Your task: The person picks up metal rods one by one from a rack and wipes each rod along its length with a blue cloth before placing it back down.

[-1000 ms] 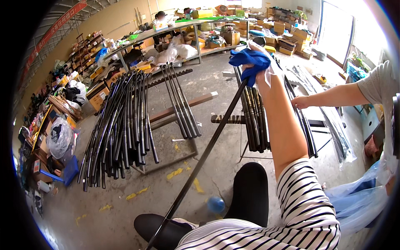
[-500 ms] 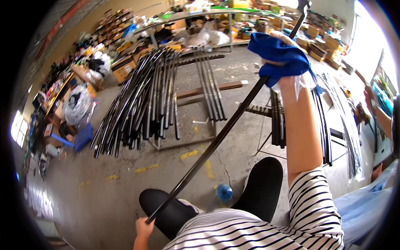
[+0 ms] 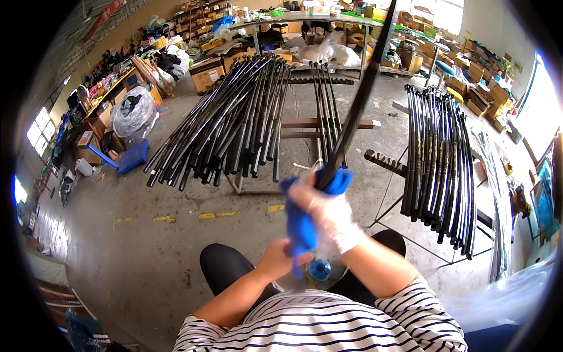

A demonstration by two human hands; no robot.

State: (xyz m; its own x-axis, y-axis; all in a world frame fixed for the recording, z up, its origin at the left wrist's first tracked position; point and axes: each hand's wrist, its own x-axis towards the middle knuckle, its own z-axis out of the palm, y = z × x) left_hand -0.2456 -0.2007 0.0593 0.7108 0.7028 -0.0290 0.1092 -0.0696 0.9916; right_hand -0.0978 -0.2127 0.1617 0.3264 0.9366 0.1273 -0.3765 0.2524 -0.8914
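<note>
Several brown cardboard boxes sit far ahead of the hands and to their left, by a long bench piled with more boxes and bags; more boxes are stacked far ahead to the right along the wall. A narrow red sign hangs high on the wall far to the left. A clear plastic bag stuffed with dark material stands left of the hands, just beside a blue crate.

Grey concrete floor runs through a cluttered workshop, with worn yellow marks just left of the hands. A large bundle of black rods lies on a low rack ahead and to the left; a second bundle of rods rests on a rack to the right.

One long, thin, glossy black rod rises from the hands away toward the upper right. The right hand, in a thin clear glove, is closed around the rod through a blue cloth wrapped about it. The bare left hand sits just below, touching the cloth's hanging end, its fingers curled on it. A blue cap of a bottle shows below the hands, between dark-clad knees.
</note>
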